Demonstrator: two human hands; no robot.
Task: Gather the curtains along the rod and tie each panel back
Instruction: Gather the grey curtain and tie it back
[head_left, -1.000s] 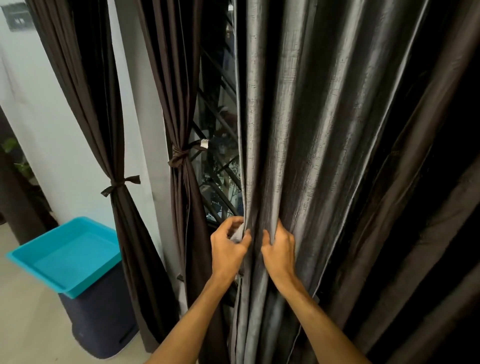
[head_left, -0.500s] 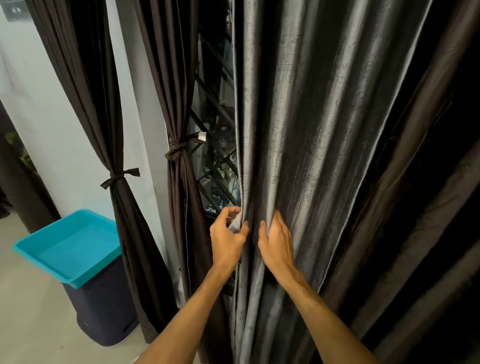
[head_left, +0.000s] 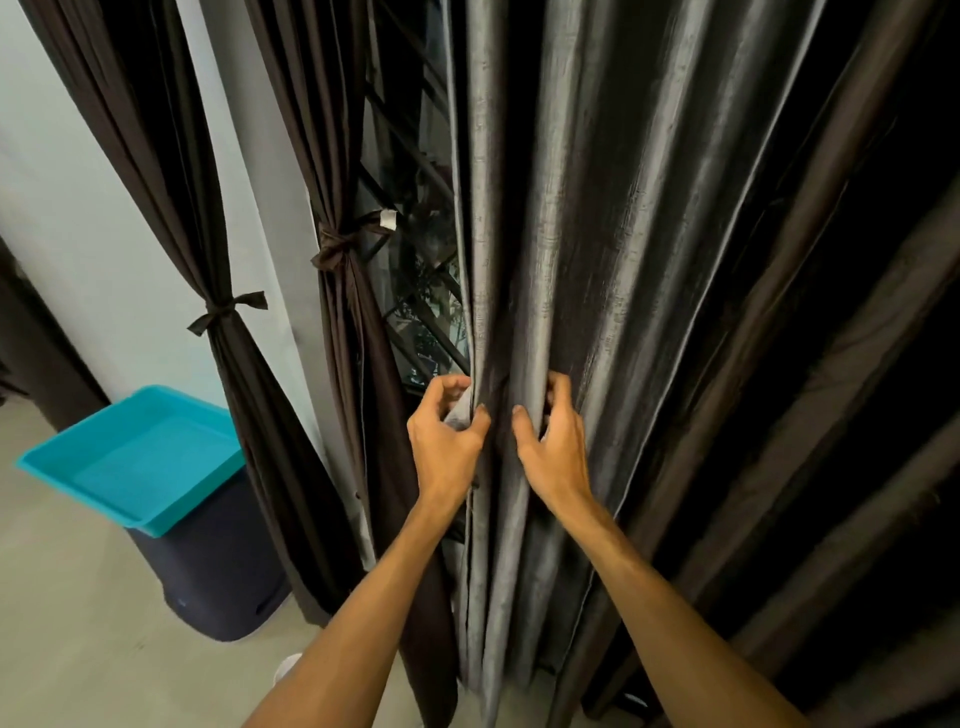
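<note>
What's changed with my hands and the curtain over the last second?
The right hand has curled its fingers deeper round a fold of the grey curtain. The left hand still pinches its edge; the tied panels stay tied.

Both arms reach forward — left hand and right hand, fingers curled, each pinch the curtain
</note>
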